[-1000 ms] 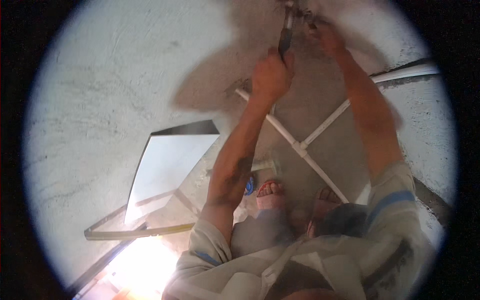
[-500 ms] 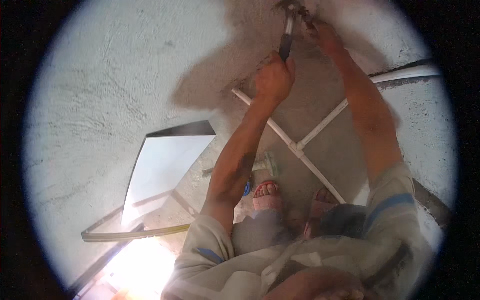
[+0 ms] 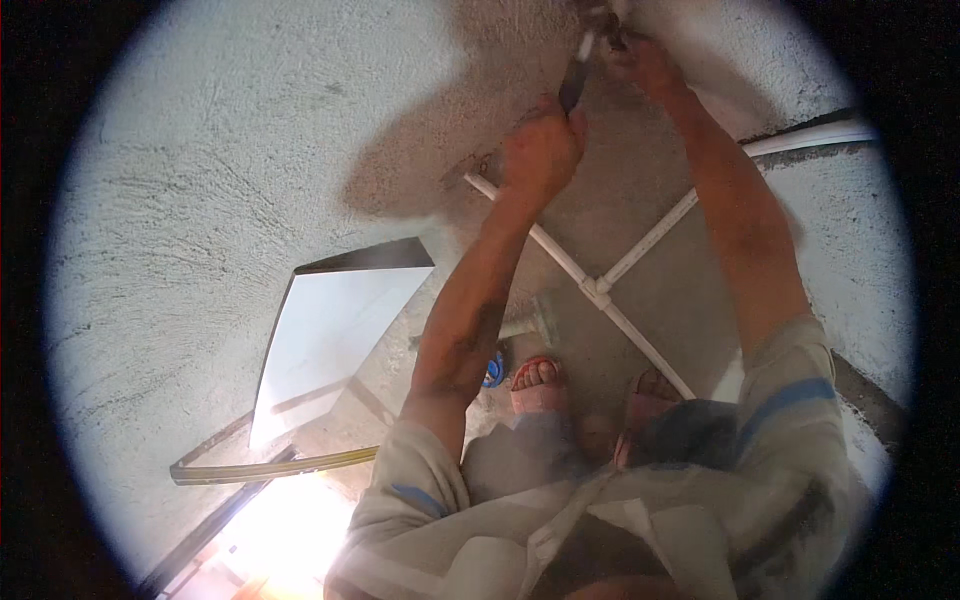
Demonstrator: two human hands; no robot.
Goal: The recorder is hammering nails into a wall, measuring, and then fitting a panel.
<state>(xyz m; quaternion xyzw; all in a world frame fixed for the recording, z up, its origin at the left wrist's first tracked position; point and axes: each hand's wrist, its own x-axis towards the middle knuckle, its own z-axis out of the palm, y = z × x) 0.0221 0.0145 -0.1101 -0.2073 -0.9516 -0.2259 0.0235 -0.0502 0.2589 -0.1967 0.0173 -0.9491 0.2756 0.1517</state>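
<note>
My left hand (image 3: pixel 540 150) is raised high against a rough grey plastered wall (image 3: pixel 230 170) and grips the dark handle of a long tool (image 3: pixel 573 82) that points up toward the top edge. My right hand (image 3: pixel 640 62) reaches up beside it and closes on a small fitting at the tool's tip; what it holds is too small to tell. Both forearms stretch up from my striped sleeves. Below the hands white plastic pipes (image 3: pixel 640 250) join at a tee fitting (image 3: pixel 596 290) on the wall.
My feet in red sandals (image 3: pixel 538 385) stand on the concrete floor. A white panel (image 3: pixel 330 320) leans at the left, with a yellowish bent strip (image 3: pixel 270 468) below it. A blue object (image 3: pixel 493 370) lies by my left foot. Bright glare fills the lower left.
My left hand has slid slightly down and left along the tool handle. The right hand stays at the tool's tip.
</note>
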